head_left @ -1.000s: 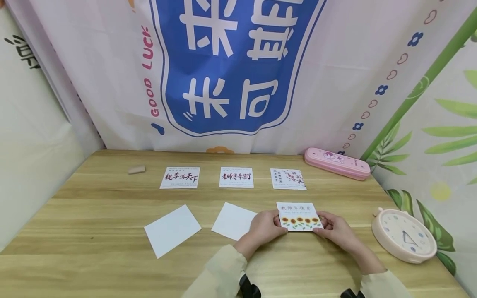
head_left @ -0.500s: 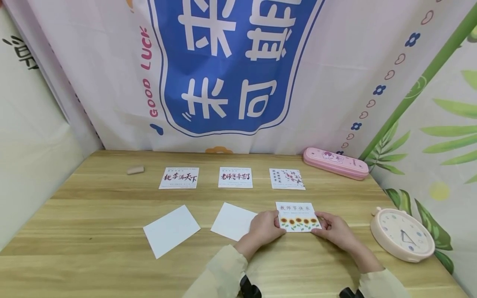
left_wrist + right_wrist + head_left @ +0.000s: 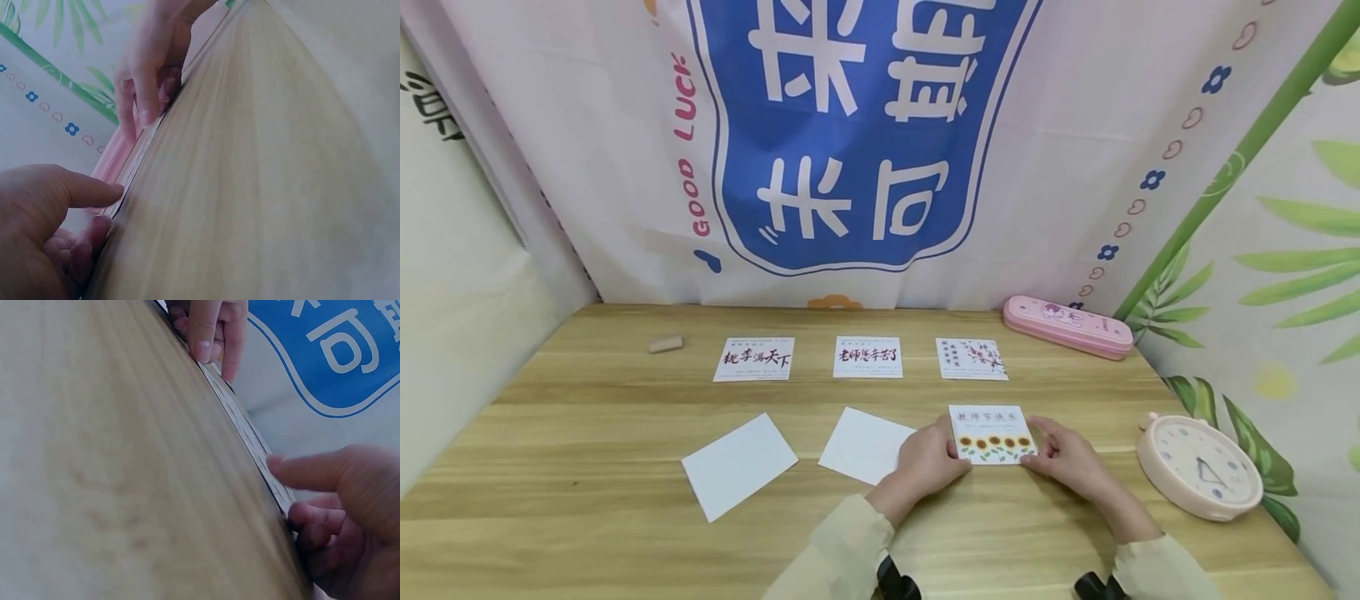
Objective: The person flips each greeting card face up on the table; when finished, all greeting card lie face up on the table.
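In the head view a white greeting card [image 3: 992, 435] with a row of sunflowers and Chinese writing lies face up at the right of the table's middle. My left hand [image 3: 928, 457] holds its left edge, thumb at the lower left corner. At the right edge, my right hand [image 3: 1067, 458] has its thumb at the lower corner and a finger higher along the side. Both wrist views show the card edge-on, a thin strip between the hands. Under my left hand's side is part of a blank white card [image 3: 861, 443]; another blank white card [image 3: 740, 467] lies further left.
Behind, three printed cards lie in a row: a left one [image 3: 753, 359], a middle one [image 3: 867, 357] and a plum-blossom one [image 3: 972, 359]. A pink pencil case [image 3: 1067, 326] sits at the back right, a clock [image 3: 1199, 468] at the right edge, an eraser-like block [image 3: 666, 344] back left.
The whole head view has shifted slightly, so things sit a little further left. The right hand's fingers look a bit looser along the card's edge. The cards keep their places.
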Available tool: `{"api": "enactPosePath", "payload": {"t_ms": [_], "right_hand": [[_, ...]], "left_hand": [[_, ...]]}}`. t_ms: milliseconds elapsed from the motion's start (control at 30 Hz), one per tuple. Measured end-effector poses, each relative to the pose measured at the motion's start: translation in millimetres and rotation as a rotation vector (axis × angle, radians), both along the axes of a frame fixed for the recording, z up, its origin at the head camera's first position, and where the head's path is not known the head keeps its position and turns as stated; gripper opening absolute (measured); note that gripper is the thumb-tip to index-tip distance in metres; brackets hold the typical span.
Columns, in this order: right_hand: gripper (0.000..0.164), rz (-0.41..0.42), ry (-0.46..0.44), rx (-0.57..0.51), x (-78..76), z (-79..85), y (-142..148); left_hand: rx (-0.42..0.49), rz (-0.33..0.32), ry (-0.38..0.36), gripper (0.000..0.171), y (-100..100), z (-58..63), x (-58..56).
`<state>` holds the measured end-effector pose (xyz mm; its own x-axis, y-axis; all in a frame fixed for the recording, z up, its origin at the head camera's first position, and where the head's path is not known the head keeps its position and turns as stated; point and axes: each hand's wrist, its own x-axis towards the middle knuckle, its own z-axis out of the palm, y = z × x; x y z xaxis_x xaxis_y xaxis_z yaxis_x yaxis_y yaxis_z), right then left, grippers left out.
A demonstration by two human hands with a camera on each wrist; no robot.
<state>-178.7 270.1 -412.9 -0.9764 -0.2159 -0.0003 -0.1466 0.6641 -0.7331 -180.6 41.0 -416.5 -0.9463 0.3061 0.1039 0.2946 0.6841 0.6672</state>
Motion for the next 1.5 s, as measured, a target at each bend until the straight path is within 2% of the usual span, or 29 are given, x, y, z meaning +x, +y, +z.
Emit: {"api": "enactPosePath", "payload": {"t_ms": [67, 233, 367, 500, 600, 733, 900, 1100, 1200, 1400, 1500], "right_hand": [[0.07, 0.019, -0.02, -0.058, -0.9, 2.2, -2], [0.073, 0.064, -0.025, -0.195, -4.4, 19.9, -13], [0.071, 0.072, -0.019, -0.259, -7.1, 38.7, -29], [0.069, 0.087, -0.016, -0.297, -8.1, 51.0, -45], [0.068, 0.104, -0.02, -0.314, -9.2, 54.3, -59], [0.067, 0.143, -0.032, -0.33, -11.3, 50.5, -83], [0.069, 0.177, -0.052, -0.299, -11.8, 35.8, -112], [0.077, 0.191, -0.147, -0.299, -9.2, 19.2, -131], [0.077, 0.201, -0.126, -0.287, -7.6, 12.9, -134], [0.072, 0.207, -0.035, -0.123, -4.7, 0.9, -139], [0.06, 0.211, 0.019, -0.007, -2.1, -1.2, -142]], "left_hand": [[0.053, -0.001, -0.035, 0.031, -2, 0.7, -0.3], [0.249, -0.019, -0.123, 0.069, -12, 10.5, -0.8], [0.383, -0.034, -0.156, 0.072, -30, 22.9, -0.9], [0.45, -0.031, -0.119, 0.077, -53, 33.6, -0.8], [0.451, -0.026, -0.051, 0.076, -73, 37.9, -1.2], [0.432, 0.019, -0.002, 0.074, -97, 40.6, 0.9], [0.376, 0.079, -0.024, 0.07, -124, 40.1, 5.2], [0.353, 0.121, -0.083, 0.069, -147, 31.1, 11.2], [0.351, 0.13, -0.083, 0.068, -152, 24.6, 12.7], [0.334, 0.143, -0.081, 0.066, -154, 11.5, 11.0], [0.326, 0.144, -0.089, 0.065, -154, 7.1, 11.4]]}}
